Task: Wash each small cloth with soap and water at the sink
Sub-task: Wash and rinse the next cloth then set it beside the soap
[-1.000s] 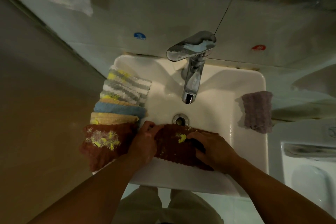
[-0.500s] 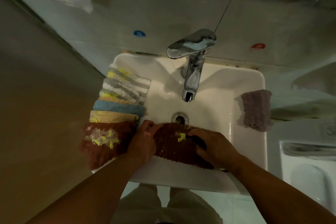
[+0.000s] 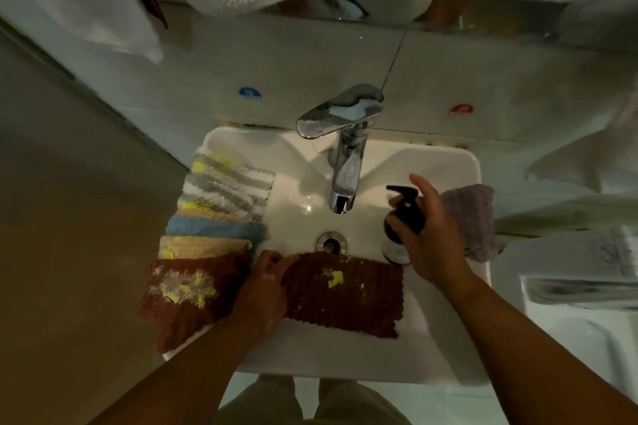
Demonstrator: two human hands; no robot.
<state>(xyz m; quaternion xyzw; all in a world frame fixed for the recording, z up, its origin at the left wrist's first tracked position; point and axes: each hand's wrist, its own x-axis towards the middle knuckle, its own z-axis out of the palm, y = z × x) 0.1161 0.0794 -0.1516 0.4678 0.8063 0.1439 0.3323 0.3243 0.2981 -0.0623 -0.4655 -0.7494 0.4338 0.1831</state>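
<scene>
The brown cloth, soft, limp and likely light, is lying across the near rim of the sink, best held by an edge; the left hand is pinching its left edge. The right hand is gripping the soap bottle, forefinger raised.

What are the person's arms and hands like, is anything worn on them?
The left forearm and right forearm are bare, no sleeves in view. The left hand and right hand wear no gloves; no ring, watch or bracelet shows.
</scene>
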